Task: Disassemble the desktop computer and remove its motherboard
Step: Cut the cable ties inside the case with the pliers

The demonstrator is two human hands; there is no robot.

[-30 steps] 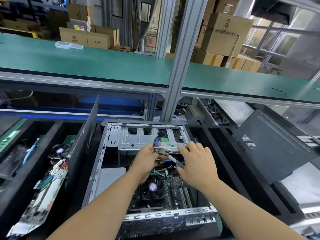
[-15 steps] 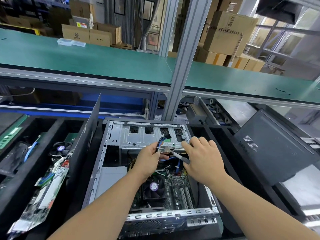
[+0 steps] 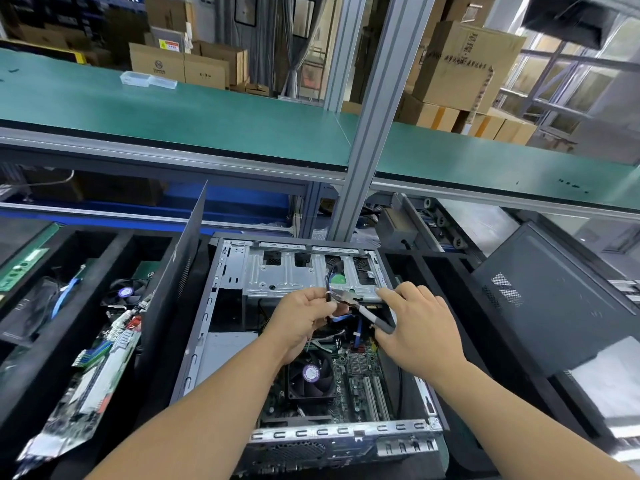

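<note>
the green motherboard (image 3: 349,386) with its black cooling fan (image 3: 311,374) and white expansion slots is still seated on the floor of the open grey steel computer case (image 3: 194,341), in the near half of it, below both hands. the case lies on its side with the side panel off; its long axis runs from the viewer toward the bench frame, the perforated rear panel (image 3: 339,441) nearest the viewer and the silver drive cage (image 3: 294,275) at the far end. the board's long axis appears to follow the same line, slots toward the rear panel.

progress, as judged: opening is done, the board is not out. cables remain over it, including a blue flat cable (image 3: 356,332) standing up from the board. screws cannot be made out.

the left hand (image 3: 301,320) pinches a bundle of dark cables (image 3: 329,294) tied with a white band, just in front of the drive cage. the right hand (image 3: 415,327) grips the grey handles of small cutting pliers (image 3: 360,306), whose tip is at the bundle; contact cannot be confirmed. the step in hand seems to be cutting the tie.

outward: a black divided tray (image 3: 69,306) on the left holds other boards and fans; a dark panel (image 3: 176,282) leans between tray and case; another dark grey panel (image 3: 554,299) stands to the right.
</note>
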